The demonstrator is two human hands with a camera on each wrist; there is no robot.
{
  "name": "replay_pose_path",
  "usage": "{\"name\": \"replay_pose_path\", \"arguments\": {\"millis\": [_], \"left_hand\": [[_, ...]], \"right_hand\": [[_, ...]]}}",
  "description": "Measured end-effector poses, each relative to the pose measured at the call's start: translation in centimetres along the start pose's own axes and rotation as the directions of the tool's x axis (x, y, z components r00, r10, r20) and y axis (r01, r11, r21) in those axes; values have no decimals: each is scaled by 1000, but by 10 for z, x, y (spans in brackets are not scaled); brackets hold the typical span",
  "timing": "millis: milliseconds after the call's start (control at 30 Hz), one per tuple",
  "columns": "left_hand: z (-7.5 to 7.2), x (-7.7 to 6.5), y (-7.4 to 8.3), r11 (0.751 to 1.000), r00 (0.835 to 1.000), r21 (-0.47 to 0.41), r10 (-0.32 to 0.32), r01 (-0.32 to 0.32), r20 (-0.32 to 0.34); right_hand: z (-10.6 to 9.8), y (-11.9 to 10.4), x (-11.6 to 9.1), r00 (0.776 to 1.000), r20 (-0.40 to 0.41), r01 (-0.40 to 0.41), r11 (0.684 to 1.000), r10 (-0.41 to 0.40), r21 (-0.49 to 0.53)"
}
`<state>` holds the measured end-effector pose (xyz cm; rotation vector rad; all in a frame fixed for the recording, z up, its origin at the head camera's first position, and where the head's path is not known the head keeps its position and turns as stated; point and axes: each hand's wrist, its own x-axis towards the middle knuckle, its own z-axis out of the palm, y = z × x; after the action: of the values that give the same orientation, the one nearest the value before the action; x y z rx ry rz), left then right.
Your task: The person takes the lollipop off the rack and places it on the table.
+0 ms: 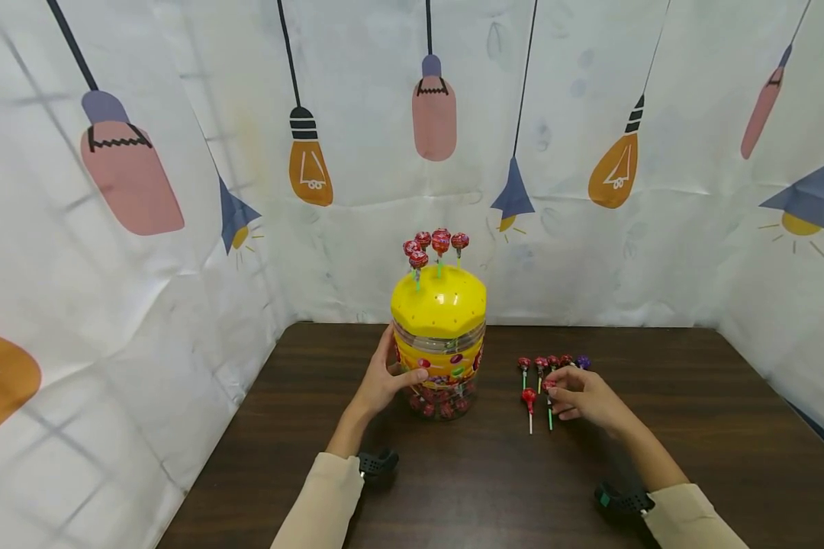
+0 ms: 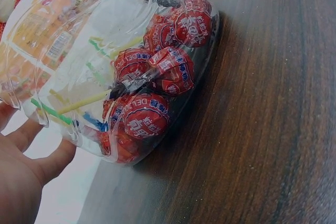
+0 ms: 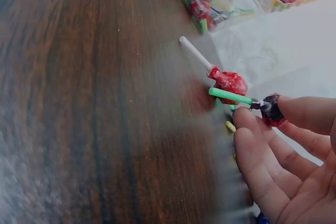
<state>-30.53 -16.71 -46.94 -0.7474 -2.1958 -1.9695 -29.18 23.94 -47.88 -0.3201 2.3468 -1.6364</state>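
A clear lollipop jar [image 1: 441, 366] with a domed yellow lid [image 1: 439, 301] stands upright on the table. My left hand [image 1: 378, 385] holds its left side, thumb across the front and fingers round the back. Red-wrapped lollipops [image 2: 144, 116] lie inside the jar's bottom. Several lollipops [image 1: 441, 242] stand upright in the lid. Right of the jar, my right hand [image 1: 593, 398] pinches a dark red lollipop [image 3: 272, 109] by its wrapped head, its green stick pointing away from the fingers. Close beside it is a red lollipop [image 1: 529, 396] with a white stick.
Behind the right hand, a row of lollipops [image 1: 540, 363] lies on the dark wooden table [image 1: 508, 488], with a purple one [image 1: 583, 361] at its right end. A white cloth backdrop [image 1: 371, 267] printed with lamps surrounds the table at the back and sides.
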Motion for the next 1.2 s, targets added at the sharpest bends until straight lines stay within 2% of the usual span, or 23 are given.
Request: {"name": "replay_pose_path", "arguments": {"millis": [567,967,1200], "left_hand": [[-1,0,0,1000,1000,-7,15,-14,12],[-1,-1,-1,1000,1000,12,-1,1,3],[-1,-1,0,1000,1000,14,-2,2,-2]], "right_hand": [[1,4,8,999,33,-18,1000,18,0],[4,3,11,999,25,-42,998,43,-43],[4,3,10,999,26,-34,994,37,-105]]}}
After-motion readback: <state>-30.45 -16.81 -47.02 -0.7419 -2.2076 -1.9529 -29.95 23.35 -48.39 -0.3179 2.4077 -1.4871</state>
